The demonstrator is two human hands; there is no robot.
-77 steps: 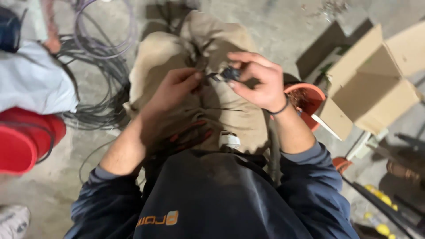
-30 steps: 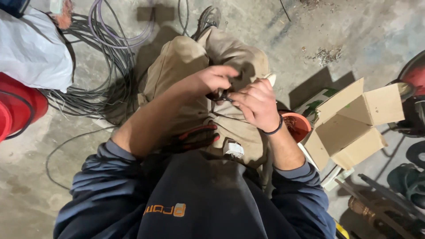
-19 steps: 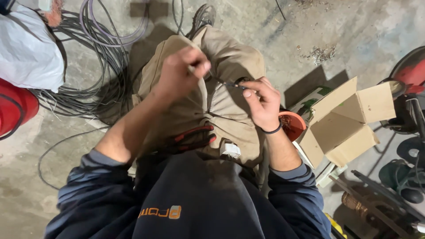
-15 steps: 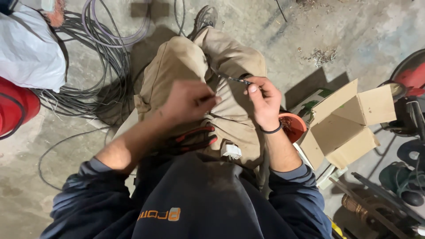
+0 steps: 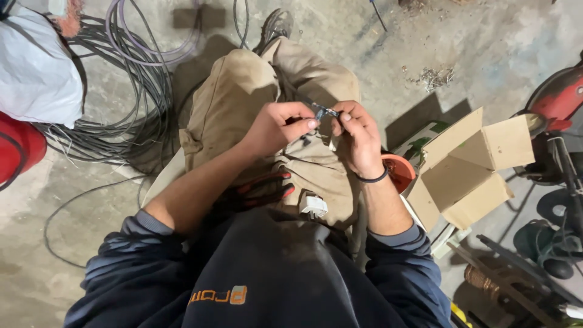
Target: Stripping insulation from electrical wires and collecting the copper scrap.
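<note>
I see my left hand and right hand pinching a small metal connector between closed fingertips above my tan-trousered lap, grey cables coiled left, an open cardboard box right.

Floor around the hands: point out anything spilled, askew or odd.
Small debris lies scattered on the concrete floor. Grey cables sprawl in a loose tangle beside the left leg. The cardboard box sits tilted, flaps open. Both hands pinch a small metal part.

The left hand has returned, apparently pinching the small connector again.
</note>
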